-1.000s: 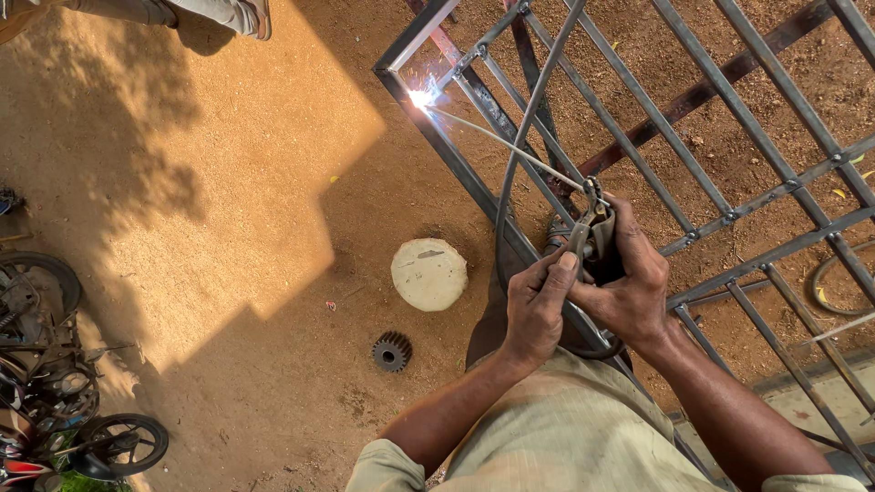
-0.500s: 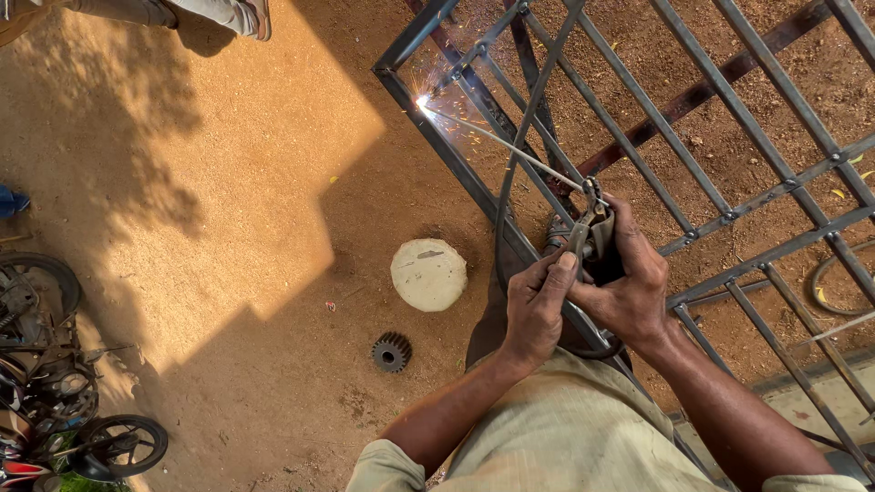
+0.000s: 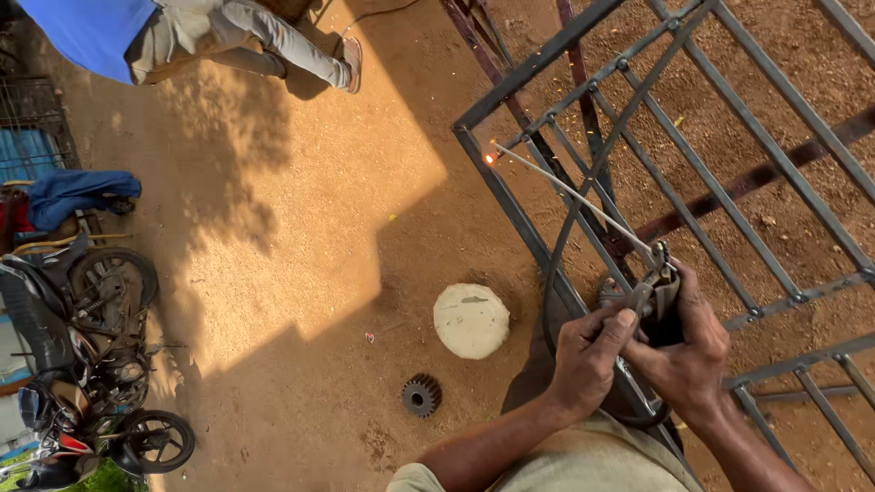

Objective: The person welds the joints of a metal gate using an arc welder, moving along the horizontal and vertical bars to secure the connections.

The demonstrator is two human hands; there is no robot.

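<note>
Both hands still clench the electrode holder [image 3: 658, 290] near the right: left hand [image 3: 586, 357] from the near-left, right hand [image 3: 688, 351] wrapped behind it. The welding rod [image 3: 574, 193] runs far-left to a small spark [image 3: 489, 158] on the metal gate frame [image 3: 510, 87], dimmer than before. A pale round disc [image 3: 471, 320] and a dark gear [image 3: 421, 395] lie to the left.

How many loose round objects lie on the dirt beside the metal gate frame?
2. A pale round disc lies just left of the gate frame, near the left hand. A dark toothed gear lies below-left of it. Others may be hidden.
</note>
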